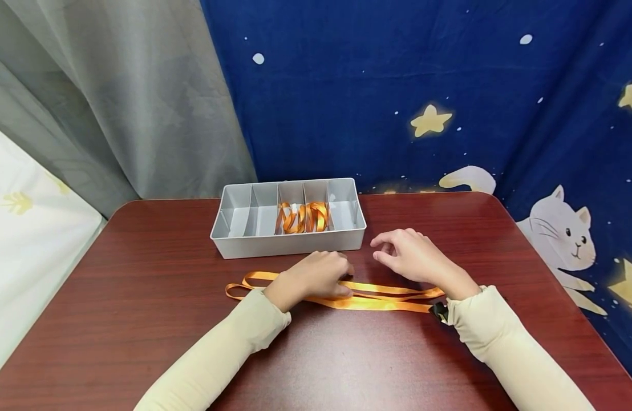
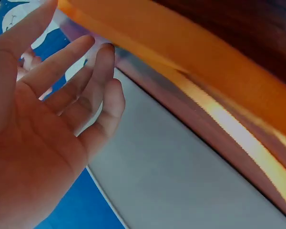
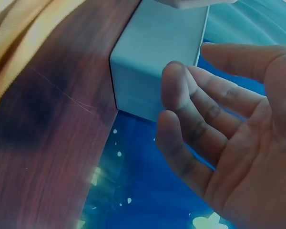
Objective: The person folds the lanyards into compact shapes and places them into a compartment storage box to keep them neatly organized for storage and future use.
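A long orange ribbon (image 1: 377, 303) lies in stretched-out loops across the table, its looped end at the left. My left hand (image 1: 316, 275) is over the middle of it, palm down. In the left wrist view that hand's fingers (image 2: 105, 71) are loosely bent and hold nothing, with the orange band (image 2: 190, 43) beside them. To the right, my right hand (image 1: 413, 255) hovers near the box's front right corner, its fingers (image 3: 174, 86) relaxed and apart with nothing between them. A small black piece (image 1: 439, 312) shows at the ribbon's right end, by the right cuff.
A grey divided box (image 1: 290, 246) stands at the back of the dark red table (image 1: 157, 297). Coiled orange ribbons (image 1: 316, 217) fill two of its middle compartments. Behind the table hang a grey curtain (image 1: 162, 103) and a blue one (image 1: 347, 103) with stars.
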The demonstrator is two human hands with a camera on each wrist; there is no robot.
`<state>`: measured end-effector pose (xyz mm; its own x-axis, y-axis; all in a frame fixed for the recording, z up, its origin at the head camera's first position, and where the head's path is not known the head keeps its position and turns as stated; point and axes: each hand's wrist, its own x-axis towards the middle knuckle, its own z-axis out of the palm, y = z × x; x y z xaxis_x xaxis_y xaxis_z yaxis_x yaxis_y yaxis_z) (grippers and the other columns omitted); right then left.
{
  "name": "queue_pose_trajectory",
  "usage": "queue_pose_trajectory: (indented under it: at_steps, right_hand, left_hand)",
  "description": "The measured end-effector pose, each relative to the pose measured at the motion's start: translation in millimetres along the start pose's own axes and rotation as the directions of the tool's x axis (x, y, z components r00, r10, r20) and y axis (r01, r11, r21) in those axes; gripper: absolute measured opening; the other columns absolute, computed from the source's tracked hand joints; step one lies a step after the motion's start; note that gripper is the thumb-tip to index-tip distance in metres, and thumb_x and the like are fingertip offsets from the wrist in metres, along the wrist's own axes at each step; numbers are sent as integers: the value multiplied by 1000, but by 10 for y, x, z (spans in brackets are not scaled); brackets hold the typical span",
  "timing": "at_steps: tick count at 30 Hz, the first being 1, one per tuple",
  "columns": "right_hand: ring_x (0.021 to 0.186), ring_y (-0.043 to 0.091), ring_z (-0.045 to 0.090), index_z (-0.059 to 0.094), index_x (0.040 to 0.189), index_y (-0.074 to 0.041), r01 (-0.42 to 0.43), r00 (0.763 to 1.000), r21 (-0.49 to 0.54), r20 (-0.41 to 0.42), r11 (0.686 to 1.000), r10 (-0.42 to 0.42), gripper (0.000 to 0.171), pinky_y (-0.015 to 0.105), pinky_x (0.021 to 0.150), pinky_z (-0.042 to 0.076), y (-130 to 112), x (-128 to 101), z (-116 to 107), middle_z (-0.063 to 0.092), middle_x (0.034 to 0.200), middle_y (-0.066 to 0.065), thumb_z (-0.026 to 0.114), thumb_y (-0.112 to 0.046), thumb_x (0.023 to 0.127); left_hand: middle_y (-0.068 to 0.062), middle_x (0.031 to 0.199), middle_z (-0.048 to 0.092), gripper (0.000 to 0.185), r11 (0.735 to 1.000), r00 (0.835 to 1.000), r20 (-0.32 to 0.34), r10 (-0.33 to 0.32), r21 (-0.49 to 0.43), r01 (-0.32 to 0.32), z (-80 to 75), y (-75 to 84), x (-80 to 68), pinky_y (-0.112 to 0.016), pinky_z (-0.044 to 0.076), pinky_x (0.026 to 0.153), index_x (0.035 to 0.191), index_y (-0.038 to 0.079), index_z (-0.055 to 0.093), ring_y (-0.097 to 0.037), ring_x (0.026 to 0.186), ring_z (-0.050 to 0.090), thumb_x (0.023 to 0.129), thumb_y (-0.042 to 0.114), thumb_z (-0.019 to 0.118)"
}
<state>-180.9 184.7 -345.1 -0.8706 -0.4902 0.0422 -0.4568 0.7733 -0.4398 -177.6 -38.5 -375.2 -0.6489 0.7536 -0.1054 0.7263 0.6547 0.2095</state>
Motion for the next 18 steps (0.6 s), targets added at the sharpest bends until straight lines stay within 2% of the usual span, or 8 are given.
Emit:
queue_pose_trajectory:
  at_steps: [5, 12, 18]
  right_hand:
    - [67, 6, 57, 74, 110, -8, 28, 996, -7, 91, 1000, -27, 23, 32, 62, 48, 11, -48, 51, 65, 79, -10, 70, -20, 91]
    - [65, 5, 56, 75, 100, -11, 51, 981, -24, 187, 998, -46, 15, 33, 64, 49, 18, -128, 90, 60, 71, -12, 73, -17, 87]
    - [66, 5, 56, 75, 96, -14, 41, 971, -51, 239, 998, -28, 14, 34, 65, 50, 18, -168, 87, 60, 74, -12, 78, -20, 84]
  left_hand:
    - [4, 99, 70, 26, 1000, 1000, -8, -11, 12, 11, 19, 6, 1, -34, 54, 77, 105, 15, 76, -12, 86, 65, 88, 34, 76]
    - [5, 94, 70, 19, 999, 1000, -28, 7, 37, -6, 28, 26, 13, -34, 55, 75, 99, 16, 77, -12, 83, 65, 87, 30, 77]
    - [5, 93, 69, 16, 999, 999, -37, 10, 48, -8, 41, 46, 35, -34, 55, 73, 97, 16, 76, -12, 82, 65, 87, 29, 77]
